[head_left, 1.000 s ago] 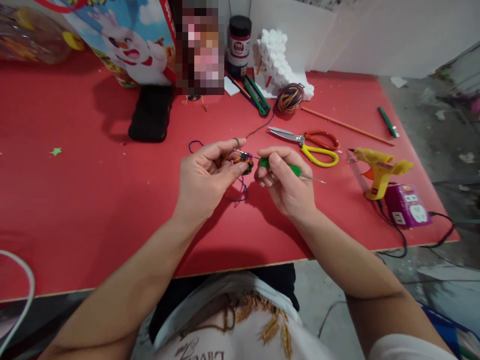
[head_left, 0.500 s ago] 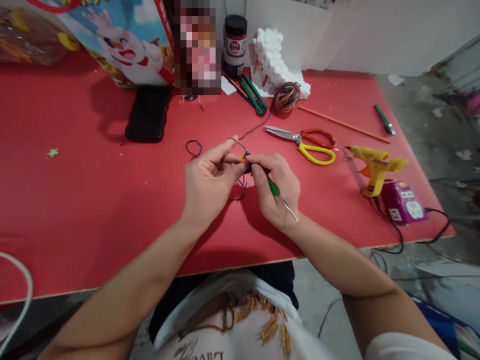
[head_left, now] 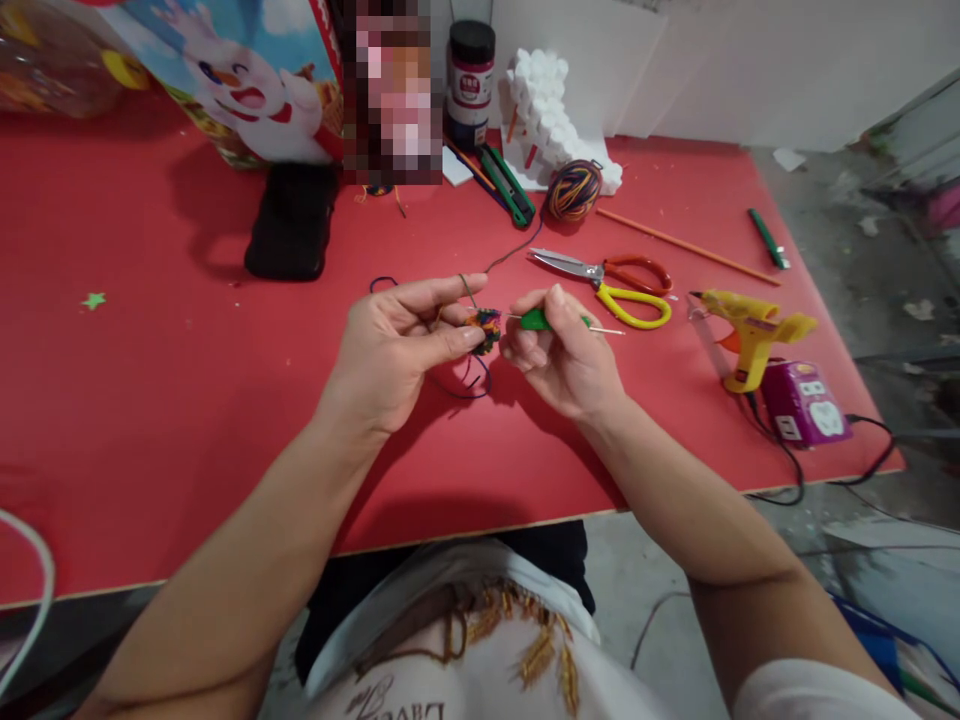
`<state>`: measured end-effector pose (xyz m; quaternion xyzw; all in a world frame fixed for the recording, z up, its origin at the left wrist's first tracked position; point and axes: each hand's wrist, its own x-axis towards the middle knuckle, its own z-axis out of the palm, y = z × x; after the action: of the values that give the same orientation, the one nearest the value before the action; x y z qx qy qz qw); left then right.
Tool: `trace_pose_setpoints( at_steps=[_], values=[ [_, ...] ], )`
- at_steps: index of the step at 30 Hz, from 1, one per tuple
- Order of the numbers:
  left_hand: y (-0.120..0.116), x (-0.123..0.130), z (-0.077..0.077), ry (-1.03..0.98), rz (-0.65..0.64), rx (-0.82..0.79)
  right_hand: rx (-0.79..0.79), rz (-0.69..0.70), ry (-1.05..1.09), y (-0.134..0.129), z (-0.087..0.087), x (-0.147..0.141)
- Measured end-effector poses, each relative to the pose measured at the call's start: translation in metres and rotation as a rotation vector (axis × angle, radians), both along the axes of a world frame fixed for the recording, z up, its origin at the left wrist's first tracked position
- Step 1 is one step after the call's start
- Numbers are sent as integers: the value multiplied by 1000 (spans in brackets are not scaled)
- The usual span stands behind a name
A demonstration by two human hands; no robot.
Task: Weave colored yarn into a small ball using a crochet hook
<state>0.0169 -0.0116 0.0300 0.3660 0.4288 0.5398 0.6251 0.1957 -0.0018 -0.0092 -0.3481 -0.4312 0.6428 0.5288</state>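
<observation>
A white cloth shirt [head_left: 495,692] with a short white sleeve [head_left: 814,690] bears a golden wheat-ear print [head_left: 538,657]; left of that print are dark lettering [head_left: 424,712] and a brown looping line [head_left: 456,640]. Beyond it shows black cloth [head_left: 555,555].

Craft workspace, red table [head_left: 187,400], glue gun [head_left: 752,322], scissors [head_left: 595,273], yarn ball [head_left: 574,191]

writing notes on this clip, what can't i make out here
All in the head view:
Crocheted piece: partly covered by the left hand.
Crochet hook: tip too small to tell whether it holds yarn.
Jar: label's fine print too small to read.
Snowman-printed package: top cut off by the upper edge.
</observation>
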Motion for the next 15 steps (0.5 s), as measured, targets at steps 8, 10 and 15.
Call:
trace_pose_setpoints(
  at_steps=[8,10,15],
  values=[
    [-10,0,8,150,-131,53,-31,136,-47,12,3,23],
    [-11,2,9,199,-128,77,16,99,-79,10,6,25],
    [-11,2,7,369,-101,155,77,-3,-184,5,14,28]
  ],
)
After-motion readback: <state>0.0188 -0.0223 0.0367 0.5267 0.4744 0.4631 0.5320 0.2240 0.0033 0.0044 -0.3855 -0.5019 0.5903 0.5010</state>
